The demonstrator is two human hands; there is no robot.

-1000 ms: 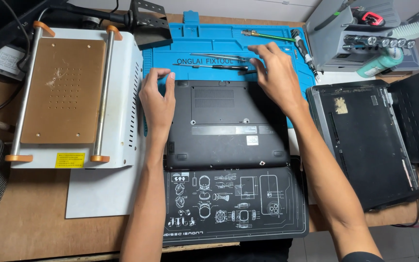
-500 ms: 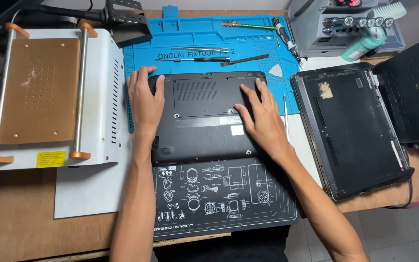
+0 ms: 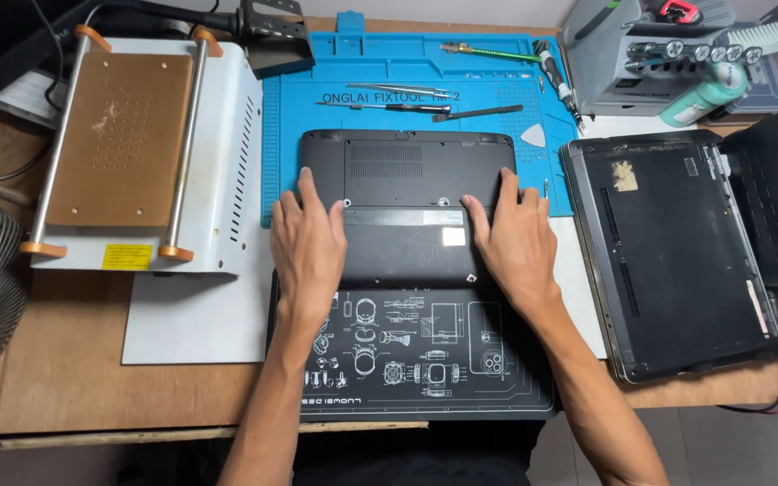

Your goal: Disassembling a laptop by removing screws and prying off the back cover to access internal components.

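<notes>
With the right hand [image 3: 517,241] now drawn back from the tools to join the left hand [image 3: 308,243], both lie open-palmed (nothing gripped) on the upturned black laptop [image 3: 404,202] straddling blue mat [image 3: 497,67] and bench [image 3: 56,360], apparently steadying it; next likely needs a screwdriver [image 3: 384,106].

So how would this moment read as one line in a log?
left hand: flat on laptop | right hand: flat on laptop | laptop: underside up, on blue mat
</notes>
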